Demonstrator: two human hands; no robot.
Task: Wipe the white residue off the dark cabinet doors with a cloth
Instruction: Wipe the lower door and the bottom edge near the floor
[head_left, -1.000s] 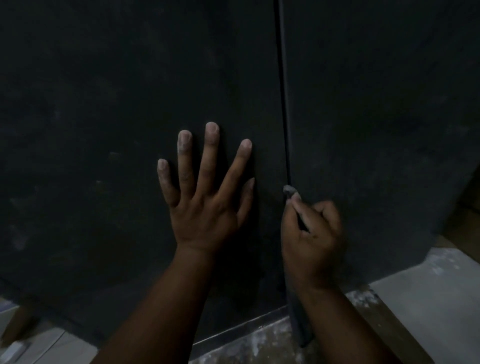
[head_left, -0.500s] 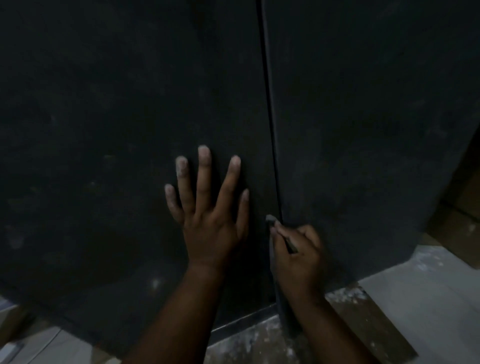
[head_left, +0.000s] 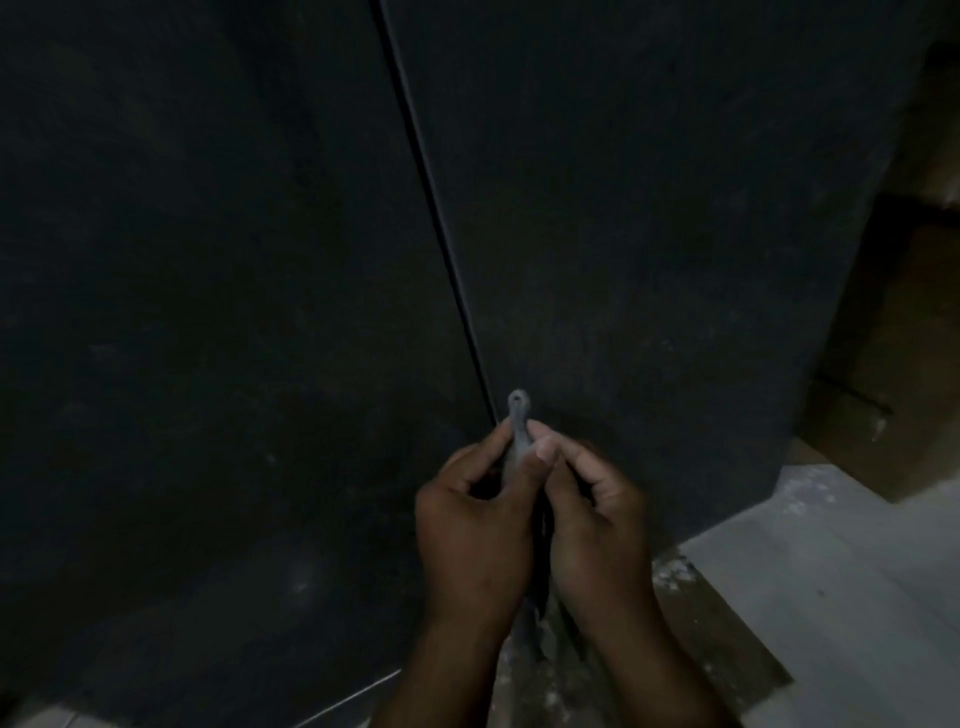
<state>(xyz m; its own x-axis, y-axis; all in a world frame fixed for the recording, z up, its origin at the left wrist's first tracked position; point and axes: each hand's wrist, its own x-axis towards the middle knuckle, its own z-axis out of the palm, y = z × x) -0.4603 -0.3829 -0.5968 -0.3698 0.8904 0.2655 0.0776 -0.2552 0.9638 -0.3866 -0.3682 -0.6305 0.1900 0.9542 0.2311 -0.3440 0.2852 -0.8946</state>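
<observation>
Pinching a small grey cloth (head_left: 518, 422) between them, both hands meet just right of the seam (head_left: 441, 249) where the two dark cabinet doors join. The left hand (head_left: 475, 525) has its thumb and forefinger curled round the cloth from the left side, and the right hand (head_left: 592, 514) grips it from the right, thumb laid across the front. A twisted tip of the cloth pokes up above the fingertips, close against the lower part of the right door (head_left: 649, 208); whether it actually touches the door is hard to tell in the dim light. More of the cloth hangs down between the wrists as a dark strip. The left door (head_left: 208, 260) fills the left half of the view, with faint pale smudges low down. Below the doors lies a floor (head_left: 810, 597) of light tiles, with white specks scattered near the foot of the right door. At the far right stands something brown (head_left: 893, 374), too dark to make out.
</observation>
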